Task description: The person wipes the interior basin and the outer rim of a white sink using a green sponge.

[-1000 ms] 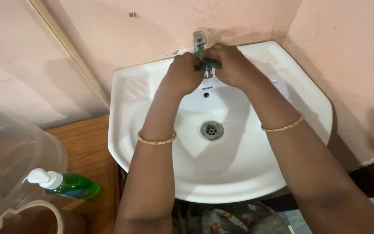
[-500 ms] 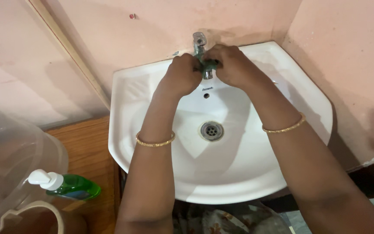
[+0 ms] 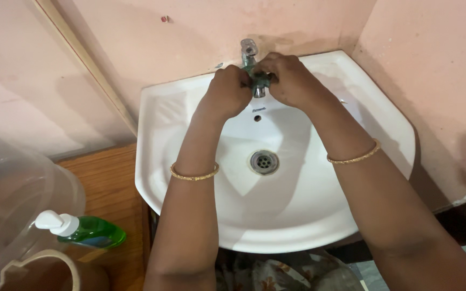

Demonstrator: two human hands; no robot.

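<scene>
Hands, left hand [image 3: 227, 91] and right hand [image 3: 289, 81], pinch green scrubber [image 3: 260, 82] around tap [image 3: 249, 51]; green bottle [image 3: 90, 230] lower left.

Both forearms reach forward, converging; the left hand [image 3: 227, 91] and right hand [image 3: 292, 81] meet with fingers curled closed.

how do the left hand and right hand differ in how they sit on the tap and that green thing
The left hand comes in from the left side of the tap with the fist curled and knuckles up; the right hand comes from the right and sits slightly higher and nearer the wall. The left hand covers the green scrubber's left side, the right hand its right. Both are closed on the green scrubber around the spout, above the white sink, and each wrist carries a gold bangle.
</scene>
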